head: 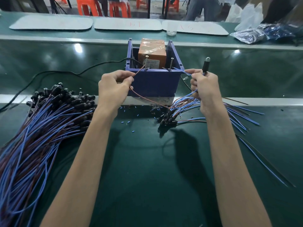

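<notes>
while left hand (113, 86) pinches brown wire (138, 71), right hand (205, 89) grips blue wire (186, 72), forearms outstretched.

You are wearing the single wide-angle camera on your head; it is facing forward and down, sitting close above your left grip (113, 86), right grip (205, 90) and the surface (147, 169).

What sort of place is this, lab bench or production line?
Probably a factory production line. A long green bench carries a big pile of wired lamp leads; the left hand pinches a brown wire and the right hand grips a blue wire at a blue box with screws.
</notes>
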Motion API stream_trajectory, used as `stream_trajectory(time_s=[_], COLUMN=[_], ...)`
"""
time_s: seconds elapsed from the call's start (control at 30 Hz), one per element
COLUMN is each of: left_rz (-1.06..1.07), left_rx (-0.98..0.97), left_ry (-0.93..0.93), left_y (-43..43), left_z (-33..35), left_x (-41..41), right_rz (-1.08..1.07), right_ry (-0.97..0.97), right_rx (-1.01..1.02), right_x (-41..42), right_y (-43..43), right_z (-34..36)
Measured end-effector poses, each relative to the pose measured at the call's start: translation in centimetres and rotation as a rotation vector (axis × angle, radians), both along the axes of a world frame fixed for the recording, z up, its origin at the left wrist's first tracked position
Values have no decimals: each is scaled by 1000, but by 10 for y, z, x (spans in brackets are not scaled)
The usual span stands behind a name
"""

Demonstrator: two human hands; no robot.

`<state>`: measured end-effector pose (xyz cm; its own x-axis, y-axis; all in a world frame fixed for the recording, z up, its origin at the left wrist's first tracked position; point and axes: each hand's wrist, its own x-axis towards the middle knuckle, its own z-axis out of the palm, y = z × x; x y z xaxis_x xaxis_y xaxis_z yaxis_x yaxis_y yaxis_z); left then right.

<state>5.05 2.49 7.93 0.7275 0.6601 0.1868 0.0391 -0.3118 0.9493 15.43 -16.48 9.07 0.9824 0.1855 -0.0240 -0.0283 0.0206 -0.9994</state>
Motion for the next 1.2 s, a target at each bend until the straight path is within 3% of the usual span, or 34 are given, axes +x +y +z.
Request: stream_trajectory(time_s=[1.2], left_rz=[-31], left_rx=[-47], left_ry=[-30], left_y=[-5], left_z=[-2], left_x=[0], right_rz=[-29], right_ry=[-66], right_rx=[43], right_x=[2], right_y=[5], right_z=[-5])
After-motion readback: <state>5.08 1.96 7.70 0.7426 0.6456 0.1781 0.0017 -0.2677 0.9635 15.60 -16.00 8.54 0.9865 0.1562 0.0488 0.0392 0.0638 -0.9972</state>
